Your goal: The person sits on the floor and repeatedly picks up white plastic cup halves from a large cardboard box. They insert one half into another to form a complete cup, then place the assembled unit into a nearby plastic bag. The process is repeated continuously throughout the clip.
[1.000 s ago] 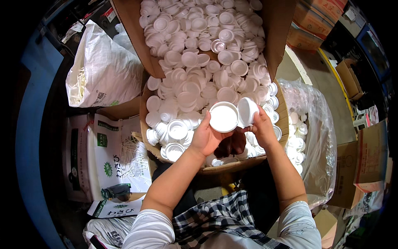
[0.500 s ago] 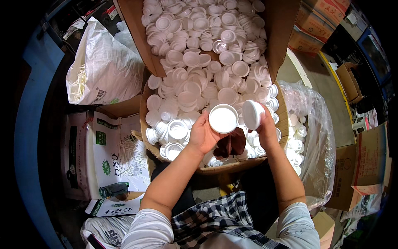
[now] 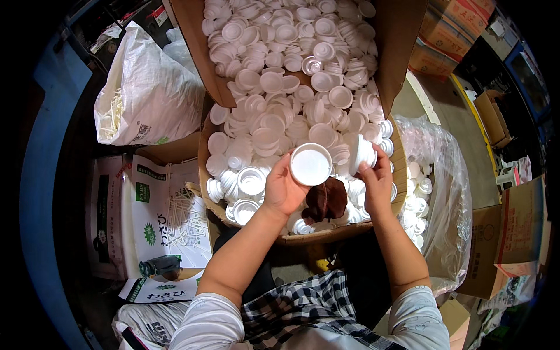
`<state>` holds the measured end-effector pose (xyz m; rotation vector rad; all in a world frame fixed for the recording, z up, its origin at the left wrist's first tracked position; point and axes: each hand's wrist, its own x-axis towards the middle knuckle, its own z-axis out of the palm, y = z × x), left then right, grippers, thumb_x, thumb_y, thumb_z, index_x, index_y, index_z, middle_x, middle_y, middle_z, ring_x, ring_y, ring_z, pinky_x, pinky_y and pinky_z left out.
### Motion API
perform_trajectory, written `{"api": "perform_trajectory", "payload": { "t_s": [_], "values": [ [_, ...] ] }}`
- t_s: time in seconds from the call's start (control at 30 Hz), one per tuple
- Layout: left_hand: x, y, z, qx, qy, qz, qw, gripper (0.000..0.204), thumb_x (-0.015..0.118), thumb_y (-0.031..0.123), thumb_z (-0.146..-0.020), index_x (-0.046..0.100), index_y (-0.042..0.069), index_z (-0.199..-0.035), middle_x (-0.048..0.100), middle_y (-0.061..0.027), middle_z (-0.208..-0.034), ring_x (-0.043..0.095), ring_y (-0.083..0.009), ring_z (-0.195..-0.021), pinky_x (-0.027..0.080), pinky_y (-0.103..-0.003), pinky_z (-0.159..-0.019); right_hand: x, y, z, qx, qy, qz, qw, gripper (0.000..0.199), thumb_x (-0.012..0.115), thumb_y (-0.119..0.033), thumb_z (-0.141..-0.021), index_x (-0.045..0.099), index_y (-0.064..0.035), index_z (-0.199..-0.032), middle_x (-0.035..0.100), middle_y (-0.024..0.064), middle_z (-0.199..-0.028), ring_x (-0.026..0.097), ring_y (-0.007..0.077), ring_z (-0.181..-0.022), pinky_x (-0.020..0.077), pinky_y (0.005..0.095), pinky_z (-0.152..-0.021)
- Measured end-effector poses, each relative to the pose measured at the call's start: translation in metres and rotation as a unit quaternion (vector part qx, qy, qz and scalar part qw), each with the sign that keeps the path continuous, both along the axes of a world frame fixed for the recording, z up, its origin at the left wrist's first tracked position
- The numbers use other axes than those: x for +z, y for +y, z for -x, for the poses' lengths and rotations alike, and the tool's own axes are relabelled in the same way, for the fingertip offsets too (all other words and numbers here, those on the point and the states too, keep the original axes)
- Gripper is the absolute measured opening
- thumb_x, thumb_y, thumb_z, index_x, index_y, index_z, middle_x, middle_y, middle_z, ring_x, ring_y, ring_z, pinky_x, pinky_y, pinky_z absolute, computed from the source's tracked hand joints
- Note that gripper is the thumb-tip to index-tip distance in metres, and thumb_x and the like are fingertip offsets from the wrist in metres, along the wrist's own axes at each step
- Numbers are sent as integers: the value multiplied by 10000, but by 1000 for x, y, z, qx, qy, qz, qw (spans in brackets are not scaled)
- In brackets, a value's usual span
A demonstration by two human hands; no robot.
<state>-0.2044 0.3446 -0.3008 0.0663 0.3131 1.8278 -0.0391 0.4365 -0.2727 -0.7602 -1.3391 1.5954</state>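
My left hand (image 3: 284, 185) grips a round white plastic cap (image 3: 311, 165), its hollow face turned up at me. In my right hand (image 3: 378, 178) is a second white cap (image 3: 363, 154), held on edge so that its stepped side shows. The two caps are apart, both above the near part of a big cardboard box (image 3: 315, 236) heaped with similar white caps (image 3: 265, 138). A dark brown cloth-like piece (image 3: 326, 200) lies on the caps just below my hands.
To the left, a white woven sack (image 3: 151, 87) holds thin white sticks; more sticks (image 3: 189, 224) lie in a printed carton (image 3: 111, 216) below it. A clear plastic bag (image 3: 446, 192) of caps stands at right. Stacked cartons (image 3: 434, 55) are at the far right.
My right hand has turned its cap from a tilted face to edge-on, the stepped side now toward the right. My left hand's cap has shifted slightly left.
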Motion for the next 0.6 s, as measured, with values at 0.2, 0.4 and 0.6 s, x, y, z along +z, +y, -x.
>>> {"api": "perform_trajectory", "payload": {
  "t_s": [0.2, 0.4, 0.6],
  "values": [
    [-15, 8, -1, 49, 56, 175, 982, 280, 459, 214, -920, 420, 114, -1178, 562, -62, -1040, 573, -194, -930, 501, -359, -760, -11, 7, -2, 103, -5, 191, 976, 386, 396, -377, -908, 427, -98, -1174, 549, 33, -1088, 570, 175, -961, 507, 310, -683],
    [-4, 3, -8, 36, 206, 168, 963, 301, 456, 248, -930, 385, 74, -1165, 546, -77, -1042, 572, -203, -917, 506, -327, -638, -10, 2, 1, 71, -17, 115, 991, 422, 443, -310, -901, 395, -67, -1243, 549, 64, -1100, 573, 166, -952, 521, 308, -690],
    [7, -1, -8, -51, 57, 32, 997, 471, 302, 431, -949, 413, 65, -1225, 508, -109, -1197, 500, -266, -1108, 447, -472, -887, -9, -6, 2, 32, -139, -181, 973, 518, 660, -143, -770, 429, -46, -1224, 505, 87, -1139, 514, 175, -1017, 472, 297, -778]
  ]
}}
